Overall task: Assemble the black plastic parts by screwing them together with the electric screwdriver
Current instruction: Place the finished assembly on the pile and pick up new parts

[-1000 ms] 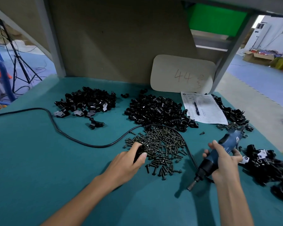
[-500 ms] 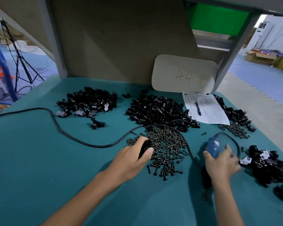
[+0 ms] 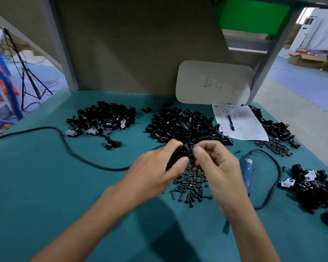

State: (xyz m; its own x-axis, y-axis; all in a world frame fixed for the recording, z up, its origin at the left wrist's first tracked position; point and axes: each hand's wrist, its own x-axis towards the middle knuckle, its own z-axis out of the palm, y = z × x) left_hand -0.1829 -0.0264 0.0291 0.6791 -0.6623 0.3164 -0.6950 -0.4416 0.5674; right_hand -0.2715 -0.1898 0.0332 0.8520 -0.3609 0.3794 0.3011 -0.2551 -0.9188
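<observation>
I've laid the electric screwdriver point(image 3: 246, 167) down at 3 o'clock; my right hand point(image 3: 216, 167) now pinches the black part point(image 3: 180, 154) that my left hand point(image 3: 155, 169) grips, screws point(image 3: 191, 188) at its 6 o'clock; probably seating a screw.

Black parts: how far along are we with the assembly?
Done: the right pile looks assembled. In hand: the left hand and right hand pinch one part above the screws; the screwdriver lies idle. To do: the middle pile and left pile look loose.
</observation>
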